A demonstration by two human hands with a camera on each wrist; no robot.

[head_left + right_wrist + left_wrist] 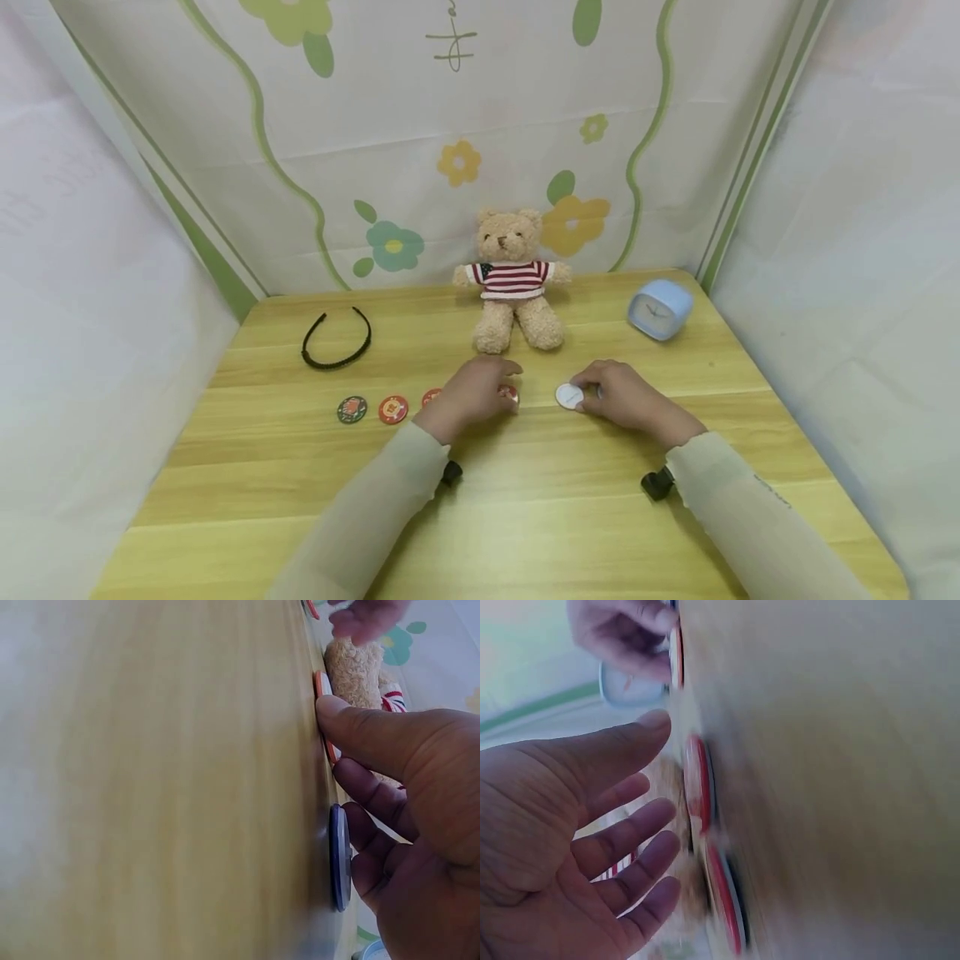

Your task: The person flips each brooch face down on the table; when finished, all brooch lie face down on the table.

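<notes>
My right hand (621, 395) pinches a round disc (567, 397) by its edge between thumb and forefinger. White with faint print on top, the disc shows an orange rim (331, 748) in the right wrist view. Under the curled other fingers of that hand lies a dark blue-edged disc (340, 859). My left hand (476, 390), fingers spread and loosely bent, hovers beside a red disc (510, 395) and holds nothing. Two red-edged discs lie near its fingertips in the left wrist view, the closer one a red-and-white disc (698, 784).
Left of my hands lie a green disc (352, 409), a red disc (392, 409) and another red disc (431, 397), partly hidden. Behind are a black headband (337, 363), a teddy bear (512, 282) and a blue clock (662, 308). Cloth walls border the wooden table (525, 517).
</notes>
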